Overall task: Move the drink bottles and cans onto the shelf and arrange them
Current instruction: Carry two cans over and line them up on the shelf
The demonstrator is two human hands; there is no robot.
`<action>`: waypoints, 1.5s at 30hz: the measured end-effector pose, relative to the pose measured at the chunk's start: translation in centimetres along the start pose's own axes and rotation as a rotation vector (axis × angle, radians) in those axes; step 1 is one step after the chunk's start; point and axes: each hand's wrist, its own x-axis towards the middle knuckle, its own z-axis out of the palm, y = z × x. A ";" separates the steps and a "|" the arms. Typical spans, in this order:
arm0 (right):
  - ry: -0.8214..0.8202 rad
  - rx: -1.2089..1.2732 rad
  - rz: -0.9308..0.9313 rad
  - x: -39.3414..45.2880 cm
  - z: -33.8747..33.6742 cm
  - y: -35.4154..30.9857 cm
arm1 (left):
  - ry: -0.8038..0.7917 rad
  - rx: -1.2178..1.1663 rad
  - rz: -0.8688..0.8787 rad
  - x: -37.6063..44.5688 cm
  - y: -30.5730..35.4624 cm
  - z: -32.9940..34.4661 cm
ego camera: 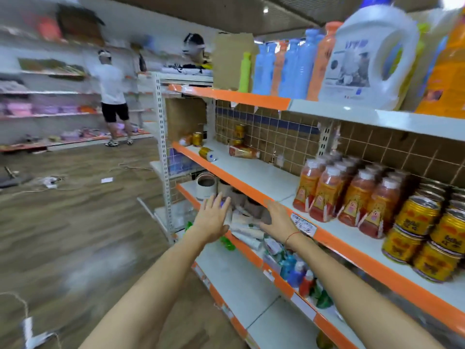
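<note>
Both arms reach forward beside a store shelf (251,170). The left hand (212,217) and right hand (278,219) are empty, fingers spread and straight. To the right of the right hand stand neat rows of drink bottles (352,195) and gold cans (427,230). Far ahead of the hands, a few stray cans (207,153) and a bottle (243,151) lie toppled.

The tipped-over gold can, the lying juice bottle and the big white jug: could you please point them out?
tipped-over gold can (206,153): head view, its side.
lying juice bottle (243,151): head view, its label.
big white jug (352,64): head view, its front label.
</note>
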 end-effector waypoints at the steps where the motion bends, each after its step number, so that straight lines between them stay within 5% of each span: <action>1: -0.017 -0.003 -0.018 0.8 0.9 -1.1 | 0.006 0.007 -0.017 0.0 -1.6 0.1; 14: -0.063 -0.002 -0.064 11.9 6.3 -6.5 | -0.011 -0.003 -0.133 3.1 -14.6 3.3; 30: -0.017 -0.011 -0.071 31.8 7.7 -6.5 | 0.119 -0.031 -0.195 18.6 -25.6 2.7; 45: -0.010 -0.052 0.063 43.5 10.4 -5.0 | 0.078 -0.103 -0.160 29.9 -33.6 7.2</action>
